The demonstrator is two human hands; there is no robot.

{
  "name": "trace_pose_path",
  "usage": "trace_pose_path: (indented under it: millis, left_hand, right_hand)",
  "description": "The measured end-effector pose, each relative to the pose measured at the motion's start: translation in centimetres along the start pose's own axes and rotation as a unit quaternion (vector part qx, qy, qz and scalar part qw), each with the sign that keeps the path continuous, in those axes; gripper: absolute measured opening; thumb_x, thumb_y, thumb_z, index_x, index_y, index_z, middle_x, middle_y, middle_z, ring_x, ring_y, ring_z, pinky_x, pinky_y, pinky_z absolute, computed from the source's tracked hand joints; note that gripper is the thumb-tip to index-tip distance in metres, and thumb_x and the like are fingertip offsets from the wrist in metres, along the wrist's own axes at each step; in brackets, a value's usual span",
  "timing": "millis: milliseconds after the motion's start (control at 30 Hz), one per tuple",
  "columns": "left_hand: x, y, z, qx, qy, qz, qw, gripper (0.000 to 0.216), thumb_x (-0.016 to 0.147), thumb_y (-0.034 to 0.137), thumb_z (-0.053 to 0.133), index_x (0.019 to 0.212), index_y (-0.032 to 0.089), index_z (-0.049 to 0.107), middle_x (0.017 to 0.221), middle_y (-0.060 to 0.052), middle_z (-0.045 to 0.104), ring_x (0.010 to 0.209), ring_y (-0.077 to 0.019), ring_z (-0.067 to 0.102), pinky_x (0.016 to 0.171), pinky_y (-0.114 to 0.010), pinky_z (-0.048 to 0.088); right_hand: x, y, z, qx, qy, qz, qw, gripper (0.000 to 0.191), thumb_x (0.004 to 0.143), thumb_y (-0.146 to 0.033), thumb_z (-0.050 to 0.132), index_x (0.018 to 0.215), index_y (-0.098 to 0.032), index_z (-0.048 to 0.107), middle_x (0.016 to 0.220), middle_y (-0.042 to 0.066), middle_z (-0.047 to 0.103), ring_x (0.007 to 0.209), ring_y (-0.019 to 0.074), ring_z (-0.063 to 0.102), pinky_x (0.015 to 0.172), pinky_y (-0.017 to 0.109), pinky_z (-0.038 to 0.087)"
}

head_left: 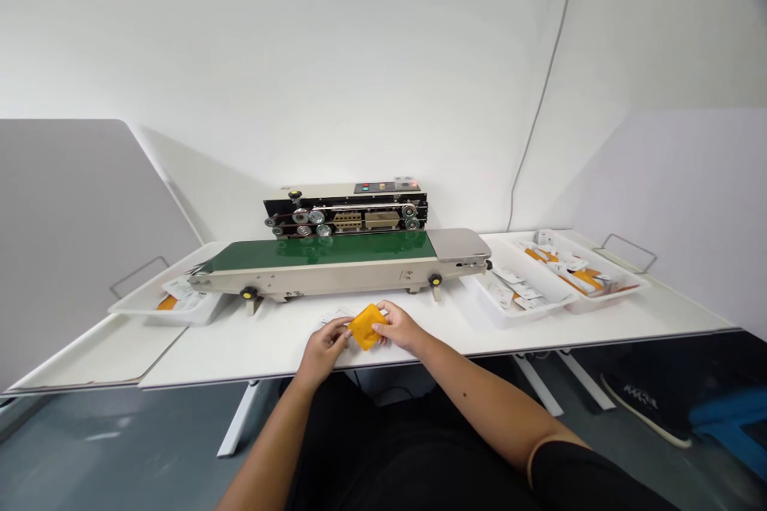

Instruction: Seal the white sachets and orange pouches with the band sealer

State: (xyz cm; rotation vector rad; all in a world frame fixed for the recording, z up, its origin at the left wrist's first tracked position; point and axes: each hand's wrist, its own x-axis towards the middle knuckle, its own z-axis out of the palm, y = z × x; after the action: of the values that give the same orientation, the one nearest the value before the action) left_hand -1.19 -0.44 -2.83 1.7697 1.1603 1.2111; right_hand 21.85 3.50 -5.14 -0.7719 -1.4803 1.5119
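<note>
Yellow-orange and smooth-faced, a flat, roughly square packet (367, 326) is between my two hands, above the near part of the white tabletop (269, 343). My bare right hand (400, 327) grips its right side, thumb across the face and the other fingers partly hidden behind. My bare left hand (324, 342) pinches the left corner between thumb and fingertips. Both hands are in contact, so neither is nearer; the right covers more of the face. The packet is turned with corners up and down, and I cannot make out a definite long axis.

Position relative to edges: the packet is close to the table's front edge and in front of the long green conveyor belt (323, 250), which runs left to right beyond my fingers in a cream metal frame (335, 281). A strip of tabletop separates hands from frame. White printed pieces (331, 317), partly hidden, lie just beyond my left fingers. Tabletop surface shows on both sides of my hands, reaching a white plastic tray (207, 311) at left and a white plastic bin (509, 317) of white packets at right, both well apart from my grip.
</note>
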Motion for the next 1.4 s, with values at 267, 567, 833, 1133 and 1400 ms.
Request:
trace_pose_path:
  millis: [267,567,833,1133,1400]
  left_hand:
    - [0.0,-0.5,-0.1,-0.034,0.024,-0.01,0.999,0.031,0.087,0.049,0.07,0.094,0.02,0.066,0.074,-0.002,0.072,0.065,-0.0176,0.068,0.068,-0.031,0.057]
    - [0.2,-0.8,0.0,-0.044,-0.013,-0.004,0.999,0.031,0.086,0.047,0.073,0.096,0.019,0.062,0.083,-0.004,0.073,0.077,-0.0195,0.071,0.072,-0.03,0.056]
    - [0.0,-0.2,0.0,-0.025,-0.019,-0.006,0.999,0.027,0.088,0.045,0.069,0.097,0.02,0.067,0.09,-0.005,0.073,0.085,-0.0219,0.07,0.079,-0.032,0.055]
    - [-0.1,0.0,-0.1,-0.053,0.005,0.002,0.999,0.032,0.09,0.048,0.066,0.103,0.019,0.063,0.09,-0.006,0.073,0.088,-0.0217,0.07,0.079,-0.032,0.054]
    - [-0.1,-0.3,-0.1,-0.058,0.001,0.008,0.998,0.028,0.091,0.045,0.066,0.102,0.019,0.063,0.09,-0.006,0.073,0.088,-0.0219,0.069,0.08,-0.032,0.053]
  right_hand:
    - [-0.1,-0.1,0.0,-0.001,0.001,0.007,1.0,0.051,0.077,-0.046,0.079,0.108,-0.022,0.048,0.063,-0.006,0.066,0.047,0.0112,0.057,0.049,0.022,0.046]
    - [-0.6,-1.0,0.1,-0.096,0.006,-0.053,0.994,0.032,0.084,-0.038,0.071,0.107,-0.023,0.054,0.086,-0.001,0.068,0.072,0.0147,0.063,0.067,0.026,0.05]
    - [-1.0,-4.9,0.5,-0.305,-0.101,-0.029,0.947,0.012,0.083,-0.024,0.069,0.094,-0.023,0.073,0.072,-0.002,0.067,0.061,0.0137,0.058,0.057,0.023,0.041]
    - [3.2,-13.2,-6.8,-0.115,0.183,-0.043,0.975,0.026,0.085,-0.041,0.068,0.097,-0.018,0.065,0.057,-0.003,0.062,0.044,0.0101,0.051,0.043,0.019,0.036]
    - [6.1,-17.1,-13.0,-0.124,0.397,-0.083,0.906,0.04,0.08,-0.01,0.055,0.12,-0.014,0.063,0.064,-0.002,0.066,0.046,0.0093,0.053,0.043,0.017,0.043]
